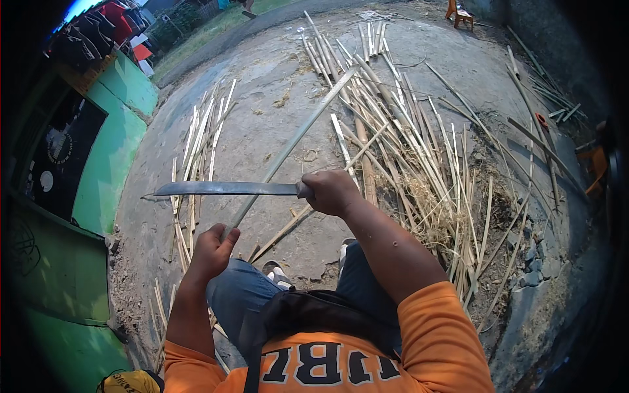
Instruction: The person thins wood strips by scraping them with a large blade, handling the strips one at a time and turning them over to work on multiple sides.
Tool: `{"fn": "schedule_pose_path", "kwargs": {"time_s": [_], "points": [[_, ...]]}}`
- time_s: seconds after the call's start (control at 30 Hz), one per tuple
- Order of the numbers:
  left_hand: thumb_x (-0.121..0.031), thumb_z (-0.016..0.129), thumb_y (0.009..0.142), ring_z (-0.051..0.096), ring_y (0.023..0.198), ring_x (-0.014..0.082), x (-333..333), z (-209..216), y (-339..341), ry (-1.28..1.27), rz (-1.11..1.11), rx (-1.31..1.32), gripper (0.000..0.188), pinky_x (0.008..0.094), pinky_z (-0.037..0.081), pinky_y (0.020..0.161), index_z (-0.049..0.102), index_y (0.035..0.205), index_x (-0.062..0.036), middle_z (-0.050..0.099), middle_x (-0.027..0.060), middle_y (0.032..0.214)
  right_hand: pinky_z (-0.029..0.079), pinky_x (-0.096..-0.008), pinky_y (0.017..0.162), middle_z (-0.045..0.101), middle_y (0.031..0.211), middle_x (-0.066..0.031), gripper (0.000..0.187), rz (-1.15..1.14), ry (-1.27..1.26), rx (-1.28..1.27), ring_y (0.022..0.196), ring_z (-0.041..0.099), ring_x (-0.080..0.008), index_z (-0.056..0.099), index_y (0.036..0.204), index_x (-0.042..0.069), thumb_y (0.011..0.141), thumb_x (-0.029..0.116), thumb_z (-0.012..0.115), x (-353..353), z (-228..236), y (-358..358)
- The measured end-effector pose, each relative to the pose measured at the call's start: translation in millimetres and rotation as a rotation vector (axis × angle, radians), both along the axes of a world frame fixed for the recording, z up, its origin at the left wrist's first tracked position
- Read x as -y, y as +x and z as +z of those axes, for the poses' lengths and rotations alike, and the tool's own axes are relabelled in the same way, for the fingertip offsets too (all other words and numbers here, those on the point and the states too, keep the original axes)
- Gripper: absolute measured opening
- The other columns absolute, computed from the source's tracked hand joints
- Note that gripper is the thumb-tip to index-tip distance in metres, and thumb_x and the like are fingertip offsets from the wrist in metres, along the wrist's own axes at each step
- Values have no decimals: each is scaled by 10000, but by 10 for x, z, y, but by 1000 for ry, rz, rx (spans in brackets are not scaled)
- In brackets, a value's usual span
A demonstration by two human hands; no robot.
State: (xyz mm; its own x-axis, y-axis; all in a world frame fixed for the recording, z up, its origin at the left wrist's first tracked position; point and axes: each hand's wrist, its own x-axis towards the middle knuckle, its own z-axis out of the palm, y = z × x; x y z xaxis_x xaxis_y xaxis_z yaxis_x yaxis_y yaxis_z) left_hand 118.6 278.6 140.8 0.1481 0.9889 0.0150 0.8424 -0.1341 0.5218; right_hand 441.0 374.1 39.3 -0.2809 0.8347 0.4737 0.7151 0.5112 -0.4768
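As it slanted away to the right, the strip (289, 150) appeared long, straight and grey-green, paler toward its far end. The left hand (211, 253) clasped its near end; the right hand (332, 191) held a machete (219, 188) by the handle, its blade crossing over the strip just beyond the left hand. Below lay rough concrete (255, 85), with a bamboo pile (395, 121) at right and slats (202, 135) at left, near a green wall (122, 134).

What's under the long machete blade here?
Beneath the machete blade, the bamboo strip in the left hand crosses diagonally; lower down are rough ground and pale strips. The blade covers the crossing itself, so I can't tell whether they touch.
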Motion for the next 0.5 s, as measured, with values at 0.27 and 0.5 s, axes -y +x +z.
{"fn": "schedule_pose_path", "kwargs": {"time_s": [0.27,0.5], "points": [[-465,655,1053,446,596,148,-50,-127,116,46,-8,64,533,376,382,554,577,821,9,506,84,601,571,-504,640,700,721,-132,162,-10,62,-71,702,722,-368,691,877,157,930,310,692,-52,-42,-5],[-410,653,1071,403,627,87,-57,-185,215,-34,17,255,475,326,355,550,573,818,-15,451,-16,625,571,-511,644,698,719,-143,186,7,63,-110,696,716,-379,690,853,146,939,311,679,-12,50,-8]]}}
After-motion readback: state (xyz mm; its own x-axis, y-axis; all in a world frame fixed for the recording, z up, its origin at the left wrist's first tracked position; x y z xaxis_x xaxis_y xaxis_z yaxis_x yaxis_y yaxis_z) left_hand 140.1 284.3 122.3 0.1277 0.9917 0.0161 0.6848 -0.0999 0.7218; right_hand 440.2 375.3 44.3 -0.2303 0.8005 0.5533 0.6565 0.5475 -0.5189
